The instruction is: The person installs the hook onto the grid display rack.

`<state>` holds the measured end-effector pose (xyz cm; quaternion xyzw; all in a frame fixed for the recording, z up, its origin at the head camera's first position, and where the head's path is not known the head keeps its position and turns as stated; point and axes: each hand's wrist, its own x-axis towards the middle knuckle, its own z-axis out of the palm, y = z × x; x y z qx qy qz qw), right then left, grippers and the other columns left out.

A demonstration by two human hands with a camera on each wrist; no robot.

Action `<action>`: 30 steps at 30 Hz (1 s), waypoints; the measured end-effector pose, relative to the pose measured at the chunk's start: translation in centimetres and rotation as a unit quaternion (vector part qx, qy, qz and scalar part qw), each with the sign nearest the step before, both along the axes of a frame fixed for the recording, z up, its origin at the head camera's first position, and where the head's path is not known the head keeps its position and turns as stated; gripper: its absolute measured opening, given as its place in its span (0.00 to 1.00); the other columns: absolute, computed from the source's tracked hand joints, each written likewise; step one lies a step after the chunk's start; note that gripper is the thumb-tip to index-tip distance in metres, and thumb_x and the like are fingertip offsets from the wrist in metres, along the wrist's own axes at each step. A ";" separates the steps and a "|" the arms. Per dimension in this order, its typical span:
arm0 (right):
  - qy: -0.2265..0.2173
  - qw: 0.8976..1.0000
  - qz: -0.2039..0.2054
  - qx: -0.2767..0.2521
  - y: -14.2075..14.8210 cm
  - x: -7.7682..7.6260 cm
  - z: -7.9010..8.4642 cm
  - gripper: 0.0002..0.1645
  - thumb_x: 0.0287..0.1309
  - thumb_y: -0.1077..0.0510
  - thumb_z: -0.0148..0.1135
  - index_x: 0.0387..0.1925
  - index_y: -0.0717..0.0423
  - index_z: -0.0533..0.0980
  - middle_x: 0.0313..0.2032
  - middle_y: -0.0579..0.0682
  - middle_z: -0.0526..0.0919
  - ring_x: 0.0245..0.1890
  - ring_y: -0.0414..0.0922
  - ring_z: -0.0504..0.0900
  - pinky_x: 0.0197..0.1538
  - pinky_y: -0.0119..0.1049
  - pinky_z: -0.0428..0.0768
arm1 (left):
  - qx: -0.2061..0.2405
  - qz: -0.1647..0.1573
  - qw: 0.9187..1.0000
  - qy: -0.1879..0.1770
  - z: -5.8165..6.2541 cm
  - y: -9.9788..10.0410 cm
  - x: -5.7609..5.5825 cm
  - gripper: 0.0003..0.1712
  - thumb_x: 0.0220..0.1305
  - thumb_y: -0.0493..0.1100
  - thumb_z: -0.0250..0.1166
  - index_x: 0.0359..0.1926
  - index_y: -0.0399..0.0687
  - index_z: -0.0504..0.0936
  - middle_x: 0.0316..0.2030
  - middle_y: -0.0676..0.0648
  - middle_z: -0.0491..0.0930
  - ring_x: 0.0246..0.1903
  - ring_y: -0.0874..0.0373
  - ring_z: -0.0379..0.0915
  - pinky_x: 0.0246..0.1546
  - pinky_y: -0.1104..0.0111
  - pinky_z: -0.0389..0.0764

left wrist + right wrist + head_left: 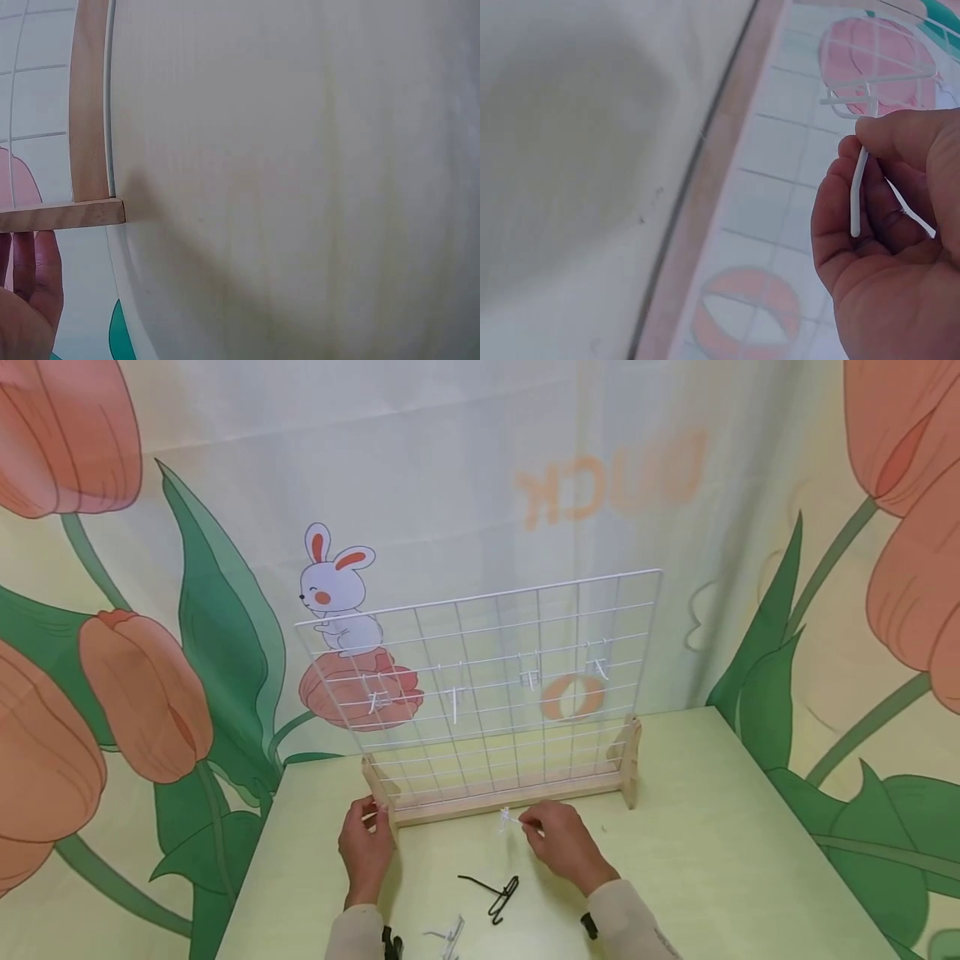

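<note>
I have the right hand [566, 843] pinching a slim white wire hook [506, 819] between thumb and fingers, just in front of the rectangular-meshed wire grid [480, 598]. My left hand [365, 852] rests fairly straight fingers against the grained, blocky wooden stand [442, 811]. On the smooth, pale green desk [712, 843] I see a bent black hook [504, 893] and, near it, a pale hook [452, 935]; four white hooks [454, 703] hang on the mesh.
</note>
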<state>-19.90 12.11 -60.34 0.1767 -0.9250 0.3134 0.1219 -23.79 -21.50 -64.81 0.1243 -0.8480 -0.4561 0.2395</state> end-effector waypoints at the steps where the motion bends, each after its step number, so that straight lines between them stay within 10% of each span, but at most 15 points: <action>1: 0.002 1.000 -0.006 -0.001 0.2 0.0 0.3 0.05 0.63 0.62 0.75 0.38 0.48 0.88 0.36 0.40 0.87 0.35 0.35 0.82 0.38 0.30 0.83 | 0.000 0.001 1.000 -0.001 0.0 0.0 0.0 0.15 0.76 0.41 0.66 0.59 0.43 0.80 0.51 0.39 0.86 0.50 0.40 0.87 0.51 0.44 0.87; 30: 0.099 0.988 -0.096 -0.070 7.3 0.4 6.0 0.06 0.59 0.65 0.75 0.39 0.55 0.90 0.38 0.49 0.90 0.36 0.43 0.91 0.38 0.38 0.90 | -0.003 0.002 1.000 -0.013 -0.2 -0.1 -0.2 0.15 0.77 0.43 0.64 0.59 0.44 0.80 0.53 0.39 0.85 0.51 0.40 0.87 0.52 0.44 0.87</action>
